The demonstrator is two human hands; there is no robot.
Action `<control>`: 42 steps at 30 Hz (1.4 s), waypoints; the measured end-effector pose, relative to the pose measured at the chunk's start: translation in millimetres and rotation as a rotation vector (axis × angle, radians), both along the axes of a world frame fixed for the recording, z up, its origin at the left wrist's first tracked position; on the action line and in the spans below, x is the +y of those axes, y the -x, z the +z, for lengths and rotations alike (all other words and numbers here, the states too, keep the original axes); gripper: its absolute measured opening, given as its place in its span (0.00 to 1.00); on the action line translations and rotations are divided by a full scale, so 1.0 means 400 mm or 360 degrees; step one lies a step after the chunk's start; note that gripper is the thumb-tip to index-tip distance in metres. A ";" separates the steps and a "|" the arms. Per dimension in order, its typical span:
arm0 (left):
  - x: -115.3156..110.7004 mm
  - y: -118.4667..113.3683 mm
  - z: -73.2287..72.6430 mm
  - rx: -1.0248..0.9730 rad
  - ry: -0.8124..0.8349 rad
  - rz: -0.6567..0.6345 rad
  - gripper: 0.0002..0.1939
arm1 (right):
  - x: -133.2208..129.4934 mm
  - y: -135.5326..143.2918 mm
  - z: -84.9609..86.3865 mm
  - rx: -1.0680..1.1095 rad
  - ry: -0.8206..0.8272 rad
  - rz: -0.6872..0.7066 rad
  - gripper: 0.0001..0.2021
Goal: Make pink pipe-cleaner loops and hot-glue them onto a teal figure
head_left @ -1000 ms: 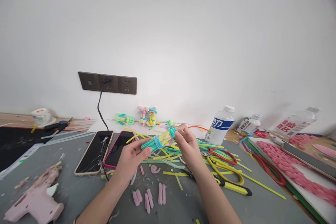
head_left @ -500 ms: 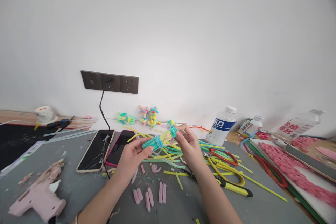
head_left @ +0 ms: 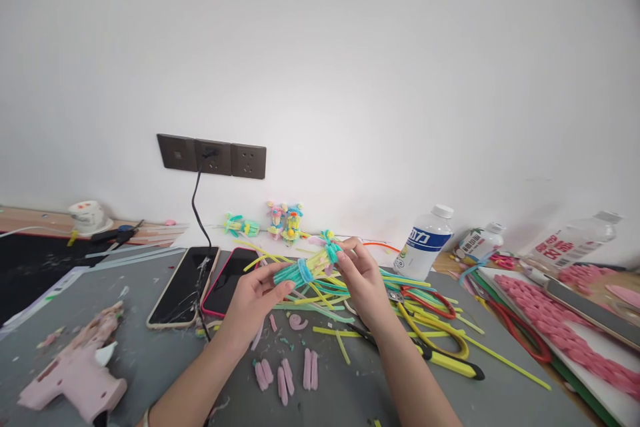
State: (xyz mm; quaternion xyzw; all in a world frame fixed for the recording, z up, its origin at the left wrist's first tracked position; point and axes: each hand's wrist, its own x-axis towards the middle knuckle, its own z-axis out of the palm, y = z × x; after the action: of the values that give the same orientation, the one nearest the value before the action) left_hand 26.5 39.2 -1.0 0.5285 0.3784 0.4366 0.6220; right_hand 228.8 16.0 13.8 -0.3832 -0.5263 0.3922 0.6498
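Note:
Between my hands I hold a small pipe-cleaner figure (head_left: 313, 263), yellow in the middle with teal bands and ends, tilted up to the right over the table. My left hand (head_left: 257, 297) pinches its teal lower end between thumb and fingers. Closed on its upper teal end, beside a bit of pink, is my right hand (head_left: 361, 275). Behind and below lie loose yellow and green pipe cleaners (head_left: 420, 287). Several short folded pink pieces (head_left: 311, 369) rest on the grey mat (head_left: 350, 393) nearer to me, along with a pink curl (head_left: 298, 322).
A pink glue gun (head_left: 75, 373) lies at the left, beside two phones (head_left: 183, 290). Yellow-handled pliers (head_left: 453, 363) and red-handled scissors (head_left: 435, 300) lie right of my hands. Finished small figures (head_left: 285, 221) stand by the wall. Bottles (head_left: 427, 240) and pink braided work (head_left: 555, 327) are further right.
The view has shifted very slightly. Both hands keep their hold on the pipe-cleaner figure, with almost no movement.

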 end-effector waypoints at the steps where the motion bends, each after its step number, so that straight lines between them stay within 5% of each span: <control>1: 0.000 0.000 0.000 0.0005 -0.0003 -0.0002 0.27 | -0.001 0.000 0.000 -0.0015 0.0005 -0.0013 0.13; 42: 0.003 0.002 -0.012 0.0003 -0.0027 -0.0047 0.26 | -0.005 0.000 0.004 -0.0036 -0.0034 0.0044 0.13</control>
State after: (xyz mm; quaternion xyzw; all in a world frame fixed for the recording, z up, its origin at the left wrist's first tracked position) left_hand 25.9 40.3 -5.8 0.5398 0.3675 0.4301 0.6233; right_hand 228.7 13.9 15.4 -0.3734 -0.5430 0.3910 0.6425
